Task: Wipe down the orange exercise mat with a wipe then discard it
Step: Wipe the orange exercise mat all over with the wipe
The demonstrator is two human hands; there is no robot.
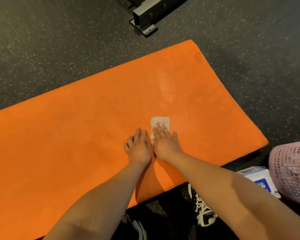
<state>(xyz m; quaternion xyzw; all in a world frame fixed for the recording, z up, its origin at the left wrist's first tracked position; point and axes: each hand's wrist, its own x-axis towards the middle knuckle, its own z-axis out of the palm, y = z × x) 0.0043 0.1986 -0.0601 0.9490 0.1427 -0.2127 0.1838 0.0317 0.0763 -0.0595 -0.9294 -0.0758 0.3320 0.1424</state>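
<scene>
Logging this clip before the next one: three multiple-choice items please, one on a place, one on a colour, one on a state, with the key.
1. Where is the wipe? A under the right hand on the orange mat; B off the mat; C at the mat's far corner.
2. What colour is the mesh basket? A green; B pink; C black.
3. How does the right hand lie? A fisted; B lifted; C flat, fingers straight.
Key: A, the fingers cover its near edge; B, its mesh is pink; C, palm down on the wipe.

Dim, warm light; glare streak on mat (pixel 165 89); floor (pixel 42 40) edges smeared
</scene>
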